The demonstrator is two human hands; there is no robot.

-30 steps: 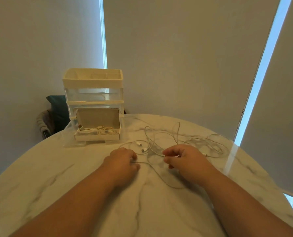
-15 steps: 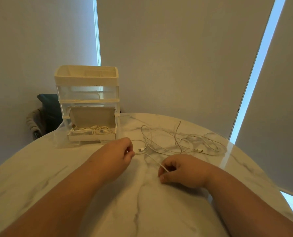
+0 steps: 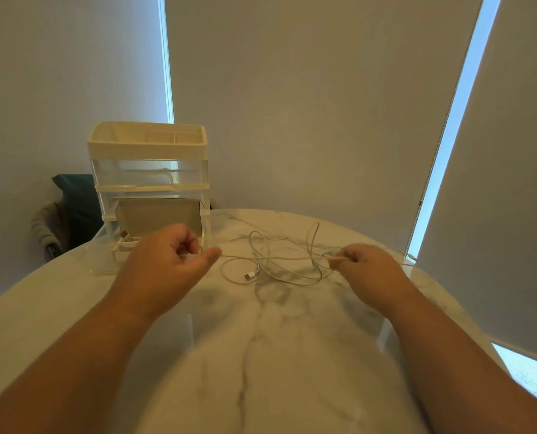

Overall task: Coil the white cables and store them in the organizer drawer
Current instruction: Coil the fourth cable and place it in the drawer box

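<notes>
A tangle of white cables (image 3: 287,261) lies on the round marble table (image 3: 260,355), with a loose plug end (image 3: 250,275) near the middle. My left hand (image 3: 170,261) is raised in front of the organizer's open bottom drawer (image 3: 126,242), fingers curled round one end of a cable. My right hand (image 3: 367,267) pinches the same cable further along. The strand runs taut between both hands above the tangle. The clear and cream organizer (image 3: 149,180) stands at the back left; most of the drawer's inside is hidden behind my left hand.
A dark chair with a grey cloth (image 3: 60,214) stands behind the table at the left. Closed roller blinds (image 3: 307,104) fill the background. The table's edge curves round behind the cables on the right.
Both hands have lifted and moved apart, pulling a length of cable straight between them. My left hand went up toward the drawer; my right hand went right and further back.
</notes>
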